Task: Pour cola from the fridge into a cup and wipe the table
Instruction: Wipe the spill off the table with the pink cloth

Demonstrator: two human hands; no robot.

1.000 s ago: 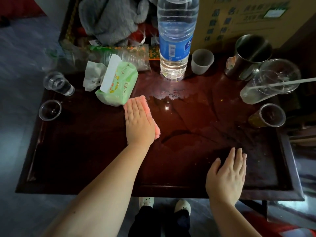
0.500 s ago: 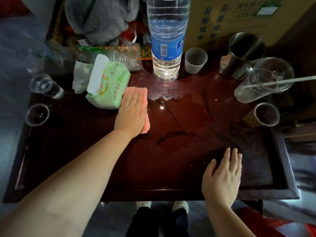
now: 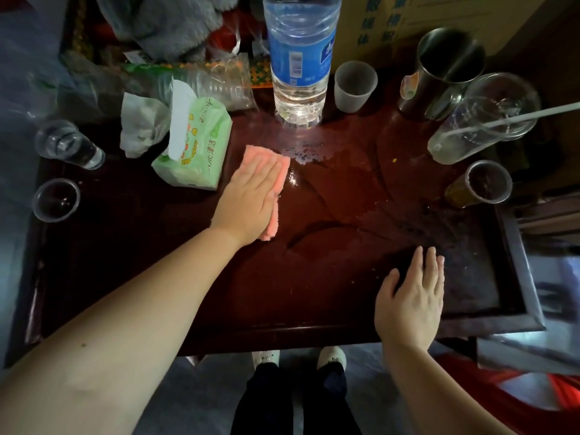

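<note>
My left hand (image 3: 248, 199) lies flat on a pink cloth (image 3: 273, 161), pressing it onto the dark red table (image 3: 157, 277) just right of a green tissue pack (image 3: 194, 149). A wet patch (image 3: 332, 196) with streaks spreads over the table's middle, to the right of the cloth. My right hand (image 3: 411, 296) rests palm down near the table's front edge, fingers apart and holding nothing. A small plastic cup (image 3: 483, 186) with brownish liquid lies tilted at the right edge.
A large water bottle (image 3: 298, 58) stands at the back, a frosted cup (image 3: 354, 86) and metal mug (image 3: 439, 70) to its right. A clear cup with straw (image 3: 480, 127) lies tilted at right. Two clear cups (image 3: 59, 171) sit at the left edge. My feet (image 3: 298, 359) show below.
My left hand has slid the pink cloth away from me and slightly left, up beside the tissue pack. My right hand stays flat in the same spot.
</note>
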